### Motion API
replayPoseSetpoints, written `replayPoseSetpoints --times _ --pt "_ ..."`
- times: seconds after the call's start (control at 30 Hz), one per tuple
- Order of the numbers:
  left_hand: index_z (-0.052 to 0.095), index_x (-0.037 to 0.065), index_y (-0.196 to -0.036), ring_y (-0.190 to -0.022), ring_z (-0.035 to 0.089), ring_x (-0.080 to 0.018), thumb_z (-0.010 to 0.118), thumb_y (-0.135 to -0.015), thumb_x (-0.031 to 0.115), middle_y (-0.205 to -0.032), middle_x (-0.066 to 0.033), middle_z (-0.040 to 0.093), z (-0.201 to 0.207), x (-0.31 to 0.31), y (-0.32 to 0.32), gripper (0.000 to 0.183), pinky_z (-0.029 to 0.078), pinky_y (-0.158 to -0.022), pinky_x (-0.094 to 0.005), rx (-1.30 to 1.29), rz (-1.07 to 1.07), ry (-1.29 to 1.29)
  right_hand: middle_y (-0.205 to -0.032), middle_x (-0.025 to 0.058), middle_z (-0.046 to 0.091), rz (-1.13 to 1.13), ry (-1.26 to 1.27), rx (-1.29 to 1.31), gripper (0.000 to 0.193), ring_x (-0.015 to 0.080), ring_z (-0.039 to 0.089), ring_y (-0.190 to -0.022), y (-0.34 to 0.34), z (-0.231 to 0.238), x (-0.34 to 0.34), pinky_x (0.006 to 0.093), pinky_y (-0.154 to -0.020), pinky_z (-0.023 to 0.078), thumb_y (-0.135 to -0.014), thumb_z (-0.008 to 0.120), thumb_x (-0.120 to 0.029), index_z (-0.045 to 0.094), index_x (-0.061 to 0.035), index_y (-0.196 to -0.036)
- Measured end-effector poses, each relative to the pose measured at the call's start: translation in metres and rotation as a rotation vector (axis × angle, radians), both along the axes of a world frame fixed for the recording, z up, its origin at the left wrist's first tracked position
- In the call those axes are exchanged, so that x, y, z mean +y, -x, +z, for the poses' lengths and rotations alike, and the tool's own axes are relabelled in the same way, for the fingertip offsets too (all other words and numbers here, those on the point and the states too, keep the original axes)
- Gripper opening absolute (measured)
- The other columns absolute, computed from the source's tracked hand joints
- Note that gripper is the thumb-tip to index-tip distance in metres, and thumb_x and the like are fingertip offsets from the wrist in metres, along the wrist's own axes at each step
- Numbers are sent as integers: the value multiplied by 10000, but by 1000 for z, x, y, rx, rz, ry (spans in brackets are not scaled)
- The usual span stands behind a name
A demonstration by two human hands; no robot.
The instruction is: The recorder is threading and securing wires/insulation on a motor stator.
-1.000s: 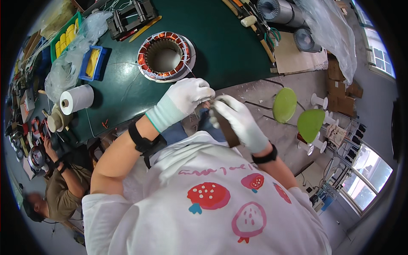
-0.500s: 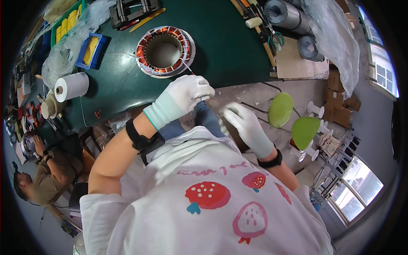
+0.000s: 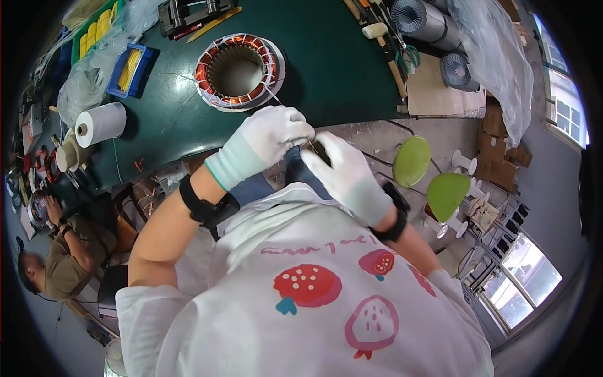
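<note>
A motor stator (image 3: 269, 70), a ring with copper windings laced in white cord, rests on the green workbench, and a thin white-sleeved wire lead (image 3: 274, 97) runs from its near right side to my left hand (image 3: 271, 137). That hand, in a white knitted glove, is closed with its fingers pinched around the lead. My right hand (image 3: 344, 171), gloved alike, meets the left fingertips just off the bench edge. Its thumb and fingers are curled into a pinch beside a fine copper-coloured strand. What exactly lies in the right fingertips is hidden.
On the left of the bench (image 3: 333, 75) are a white thread spool (image 3: 103, 123) and a blue tray (image 3: 130, 70) of yellow strips. Tools, a mallet (image 3: 375, 31) and metal cores (image 3: 457, 70) lie right. Green stools (image 3: 412, 161) stand on the floor. Another person (image 3: 78, 251) works far left.
My right hand has come left and up to the left fingertips, from a blurred position apart. The left hand has shifted slightly left while staying closed; the whole view has shifted a little.
</note>
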State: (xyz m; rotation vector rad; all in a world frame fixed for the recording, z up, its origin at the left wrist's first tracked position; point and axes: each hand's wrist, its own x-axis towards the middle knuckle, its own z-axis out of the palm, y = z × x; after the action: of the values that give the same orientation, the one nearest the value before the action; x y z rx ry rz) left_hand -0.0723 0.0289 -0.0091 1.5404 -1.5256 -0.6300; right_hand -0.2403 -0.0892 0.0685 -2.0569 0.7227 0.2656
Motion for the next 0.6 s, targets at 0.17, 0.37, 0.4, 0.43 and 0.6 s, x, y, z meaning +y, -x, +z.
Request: replayPoseSetpoints --times 0.17,0.37,0.4,0.43,0.6 --pt "720 97 -971 -883 648 -324 682 -795 16 -951 -82 672 -2 0 -5 198 529 -764 -431 0 -32 -19 -874 177 677 -41 -107 20 174 312 677 -785 33 11 -11 384 -722 527 -990 627 -176 651 -15 -1050" --pt "734 112 -995 -891 648 -319 674 -800 17 -951 -73 676 4 -3 -3 225 532 -781 -415 65 -50 -39 -816 125 657 -228 -358 97 225 179 634 -723 6 -6 1 327 -697 510 -1028 598 -219 640 0 -1051" --pt "733 113 -992 -890 647 -316 675 -808 20 -953 -70 677 4 -2 -5 214 531 -781 -414 90 -38 -11 -828 96 658 -362 -581 110 226 155 624 -723 9 -1 0 311 -686 508 -1037 587 -223 640 -4 -1051" --pt "733 113 -992 -890 647 -316 675 -808 20 -953 -70 677 4 -2 -6 214 531 -781 -414 87 -34 -12 -840 66 658 -495 -803 123 227 131 614 -724 13 3 -3 295 -675 506 -1045 577 -227 640 -8 -1051" --pt "737 121 -994 -885 647 -303 694 -839 55 -954 -69 676 5 -3 -2 174 534 -790 -404 29 -9 -13 -898 48 665 -477 -918 166 290 113 642 -767 21 22 -13 259 -698 514 -1083 508 -289 611 -19 -1104"
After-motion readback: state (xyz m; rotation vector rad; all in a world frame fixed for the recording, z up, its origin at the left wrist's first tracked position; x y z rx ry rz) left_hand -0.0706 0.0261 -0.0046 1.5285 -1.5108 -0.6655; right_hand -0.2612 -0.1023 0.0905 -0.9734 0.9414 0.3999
